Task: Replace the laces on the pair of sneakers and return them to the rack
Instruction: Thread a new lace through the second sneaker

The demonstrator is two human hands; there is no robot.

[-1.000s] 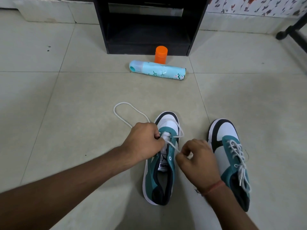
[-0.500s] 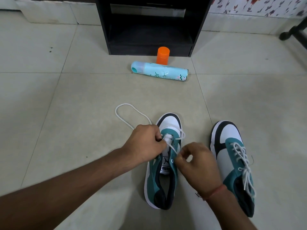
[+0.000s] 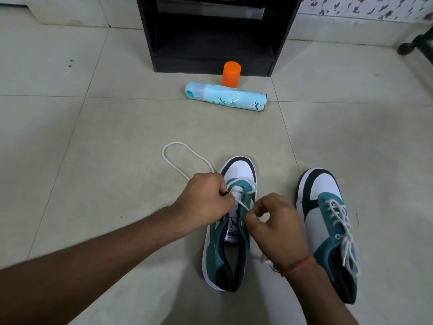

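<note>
Two teal, white and black sneakers stand on the tiled floor, toes pointing away from me. The left sneaker (image 3: 228, 252) has a white lace (image 3: 174, 158) threaded only through its front eyelets; a long loop of it trails on the floor to the left. My left hand (image 3: 205, 200) grips the lace at the shoe's left front eyelets. My right hand (image 3: 276, 227) pinches the lace's other end beside the right eyelets. The right sneaker (image 3: 328, 228) is fully laced with a white lace and lies untouched.
A black rack (image 3: 210, 34) stands against the back wall with its lower shelf open. In front of it an orange cap (image 3: 231, 73) stands upright and a light-blue spray can (image 3: 226, 96) lies on its side. A dark furniture leg (image 3: 414, 43) shows at the far right.
My right hand has moved up and a little left along the shoe, drawing the lace end closer to the eyelets. My left hand keeps its grip in place.
</note>
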